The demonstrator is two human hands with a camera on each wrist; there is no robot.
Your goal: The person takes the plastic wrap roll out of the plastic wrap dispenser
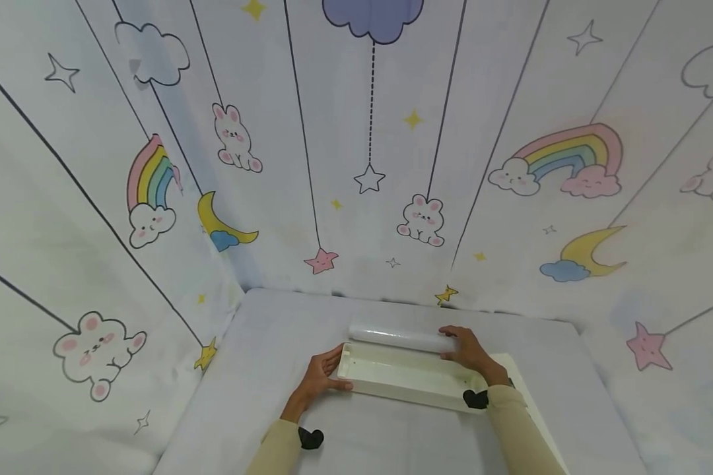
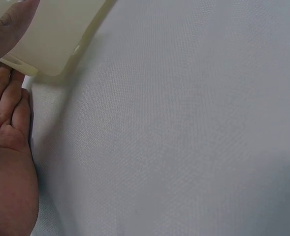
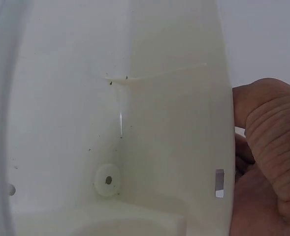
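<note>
A long cream plastic box [image 1: 392, 390], open at the top, lies in front of a roll of clear plastic film [image 1: 392, 336]. My left hand [image 1: 316, 377] grips the box's left end, thumb at the front corner and fingers round the end. In the left wrist view, the left hand [image 2: 12, 182] has its thumb over the box [image 2: 61, 34] and its fingers below. My right hand [image 1: 471, 351] holds the roll's right end between thumb and fingers. The right wrist view looks into the box [image 3: 174, 137]; its wall partly hides the right hand [image 3: 273, 142].
A long cream plastic piece [image 1: 537, 419] lies at the right, partly hidden beneath the right forearm. Both stand on a white cloth-covered table [image 1: 392, 442]. Behind rises a white curtain [image 1: 356, 224] printed with rabbits, stars and rainbows.
</note>
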